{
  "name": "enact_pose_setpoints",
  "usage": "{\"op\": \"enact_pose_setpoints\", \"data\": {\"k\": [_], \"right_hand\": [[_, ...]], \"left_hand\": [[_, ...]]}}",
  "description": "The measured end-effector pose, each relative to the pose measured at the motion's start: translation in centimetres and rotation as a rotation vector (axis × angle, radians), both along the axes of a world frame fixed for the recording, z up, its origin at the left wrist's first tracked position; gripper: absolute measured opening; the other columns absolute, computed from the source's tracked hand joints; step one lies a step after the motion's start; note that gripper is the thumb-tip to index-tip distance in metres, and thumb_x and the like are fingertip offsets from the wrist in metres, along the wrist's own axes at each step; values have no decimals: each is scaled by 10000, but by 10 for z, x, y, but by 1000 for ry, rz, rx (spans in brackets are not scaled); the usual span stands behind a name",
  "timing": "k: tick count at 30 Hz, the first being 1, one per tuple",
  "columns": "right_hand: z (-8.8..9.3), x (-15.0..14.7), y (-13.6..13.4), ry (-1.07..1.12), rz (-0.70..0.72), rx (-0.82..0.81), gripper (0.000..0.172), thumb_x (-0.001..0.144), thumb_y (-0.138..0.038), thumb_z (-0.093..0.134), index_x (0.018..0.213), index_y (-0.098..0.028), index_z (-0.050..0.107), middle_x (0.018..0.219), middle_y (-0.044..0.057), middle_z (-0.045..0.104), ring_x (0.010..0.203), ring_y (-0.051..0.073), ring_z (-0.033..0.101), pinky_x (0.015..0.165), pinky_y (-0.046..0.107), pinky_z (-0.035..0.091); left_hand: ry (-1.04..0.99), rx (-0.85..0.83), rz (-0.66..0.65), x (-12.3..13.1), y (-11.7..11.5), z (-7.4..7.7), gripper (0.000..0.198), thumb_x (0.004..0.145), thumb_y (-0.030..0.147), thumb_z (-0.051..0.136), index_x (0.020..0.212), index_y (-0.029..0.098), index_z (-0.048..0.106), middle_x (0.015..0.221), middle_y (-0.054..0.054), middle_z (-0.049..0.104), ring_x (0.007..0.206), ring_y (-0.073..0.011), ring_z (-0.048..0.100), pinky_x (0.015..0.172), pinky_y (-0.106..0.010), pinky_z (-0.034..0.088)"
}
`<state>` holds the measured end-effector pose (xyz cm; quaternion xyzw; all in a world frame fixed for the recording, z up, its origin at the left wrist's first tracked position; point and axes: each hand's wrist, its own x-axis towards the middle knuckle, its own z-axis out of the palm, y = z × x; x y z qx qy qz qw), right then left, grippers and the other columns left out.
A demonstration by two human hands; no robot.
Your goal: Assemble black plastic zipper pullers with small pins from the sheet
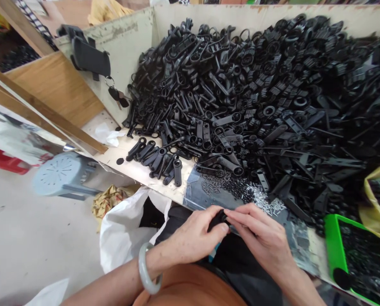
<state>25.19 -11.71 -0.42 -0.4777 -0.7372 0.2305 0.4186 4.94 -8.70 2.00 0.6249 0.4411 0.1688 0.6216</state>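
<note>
At the table's front edge, my left hand [199, 231] is closed round a small black plastic part [218, 219], most of it hidden by the fingers. My right hand [262, 231] meets it from the other side, fingertips pinched together at the part's end; whether they hold a smaller piece I cannot make out. Just beyond the hands, a dark sheet [198, 189] bears small silver pins [268, 199] and tiny black pieces [222, 182]. To the left lies a group of black lever-like parts [160, 160] with ring ends.
A large heap of black plastic parts [215, 85] fills the walled table. A green tray [333, 238] of black pieces stands at the right, near a yellow bag [373, 204]. A white sack [120, 229] and a blue stool [60, 174] are at the left. Keys [117, 97] hang from a phone holder [89, 55].
</note>
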Motion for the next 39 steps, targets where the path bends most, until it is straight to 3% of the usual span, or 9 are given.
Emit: {"op": "enact_pose_setpoints", "data": {"k": [4, 9, 13, 18, 20, 22, 27, 32, 39], "right_hand": [[2, -4, -12, 102, 7, -36, 369, 937, -122, 660, 1204, -346, 783, 804, 19, 681, 652, 140, 664, 565, 226, 557], [-10, -21, -33, 411, -143, -351, 563, 934, -289, 718, 1476, -346, 575, 739, -29, 602, 579, 124, 580, 519, 214, 521], [-25, -37, -35, 577, -142, -613, 359, 917, -441, 726, 1201, -224, 754, 671, -20, 594, 524, 106, 512, 472, 208, 449], [-28, -44, -23, 638, -256, -710, 439, 862, -522, 757, 1145, -186, 782, 732, 24, 677, 495, 91, 453, 411, 200, 354], [-26, -42, -18, 650, -275, -744, 411, 828, -512, 791, 1067, -178, 807, 777, 48, 723, 479, 80, 439, 395, 197, 332], [-24, -39, -14, 668, -274, -751, 376, 816, -495, 802, 1022, -182, 824, 767, 51, 743, 451, 67, 410, 385, 197, 324], [-21, -35, -8, 637, -210, -662, 278, 836, -452, 788, 992, -228, 843, 827, 55, 779, 517, 107, 547, 451, 226, 440], [-22, -36, -2, 582, -160, -603, 257, 888, -468, 748, 981, -248, 842, 870, 59, 773, 760, 183, 692, 687, 288, 552], [-28, -29, 0, 368, -70, -515, 290, 962, -454, 663, 1080, -244, 824, 854, 47, 696, 779, 177, 658, 675, 275, 514]], "left_hand": [[-77, -12, -10, -2, -7, 0, 253, 983, 350, 552, 1084, 184, 715, 944, -55, 763, 863, -187, 669, 825, -284, 500], [-133, 8, -100, -14, -22, -8, 308, 1036, 307, 491, 1239, 190, 691, 863, -37, 764, 780, -155, 674, 787, -256, 514], [3, 258, -52, -19, -28, -27, 304, 1050, 288, 472, 1265, 207, 672, 1068, -76, 772, 918, -185, 713, 875, -288, 539], [232, 541, 14, -19, -30, -39, 392, 1005, 190, 482, 1385, 210, 580, 1237, -138, 724, 1131, -283, 671, 1009, -461, 515], [216, 470, 75, -19, -28, -37, 555, 963, 181, 538, 1509, 211, 441, 1309, -148, 683, 1216, -292, 623, 1067, -501, 465], [121, 224, 118, -20, -24, -33, 618, 932, 201, 584, 1520, 189, 392, 1215, -127, 709, 1136, -264, 644, 1025, -463, 477], [-261, -437, 11, -21, -8, -19, 272, 898, 276, 671, 1133, 152, 613, 793, -10, 673, 774, -146, 612, 764, -272, 451], [-369, -568, 98, -17, -9, -14, 347, 879, 342, 692, 1149, 156, 577, 679, 23, 616, 650, -137, 591, 738, -297, 488], [-371, -585, 156, -14, -15, -14, 451, 908, 423, 638, 1262, 158, 546, 726, 14, 628, 495, -95, 525, 561, -248, 472]]}}
